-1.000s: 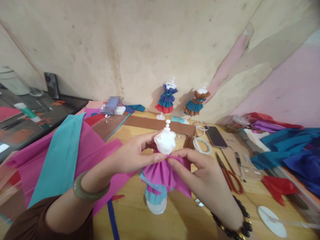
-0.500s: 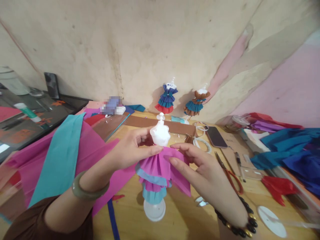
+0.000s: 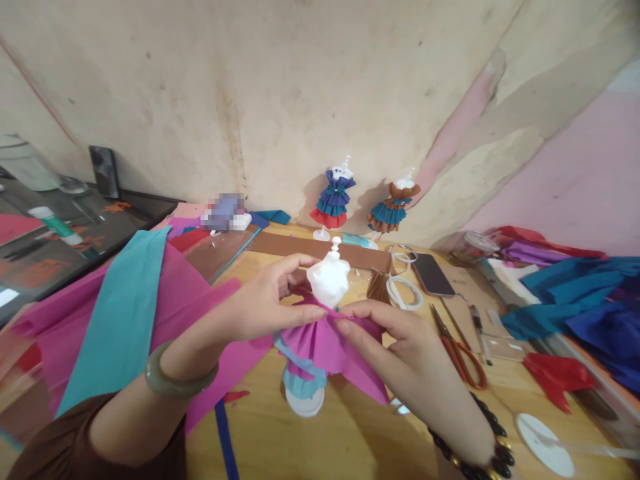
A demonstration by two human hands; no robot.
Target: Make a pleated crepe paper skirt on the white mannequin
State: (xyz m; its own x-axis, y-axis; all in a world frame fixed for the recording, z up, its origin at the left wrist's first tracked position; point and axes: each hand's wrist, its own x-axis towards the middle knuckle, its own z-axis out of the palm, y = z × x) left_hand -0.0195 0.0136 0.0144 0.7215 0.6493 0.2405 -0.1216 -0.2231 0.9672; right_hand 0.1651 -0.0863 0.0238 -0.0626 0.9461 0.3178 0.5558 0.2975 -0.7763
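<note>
A small white mannequin (image 3: 329, 280) leans slightly over its round white base (image 3: 306, 401), wearing a ruffled skirt of magenta and light blue layers. My left hand (image 3: 280, 293) is wrapped round the mannequin's waist, its thumb pressing the gathered top of the magenta crepe paper (image 3: 320, 340). Close by on the right, my right hand (image 3: 390, 333) pinches the upper edge of the same magenta paper between thumb and forefinger. The loose end of that paper hangs below the right hand.
Two dressed mannequins (image 3: 334, 197) (image 3: 395, 203) stand by the wall. To the right are scissors (image 3: 457, 353), a phone (image 3: 433, 274), a pen (image 3: 481, 333) and a white tape roll (image 3: 404, 293). Turquoise paper (image 3: 117, 313) lies over magenta sheets at left.
The mannequin has tilted, its top moving right and down and its base rising. My right fingers have closed on the magenta paper's edge, which is now folded at the waist.
</note>
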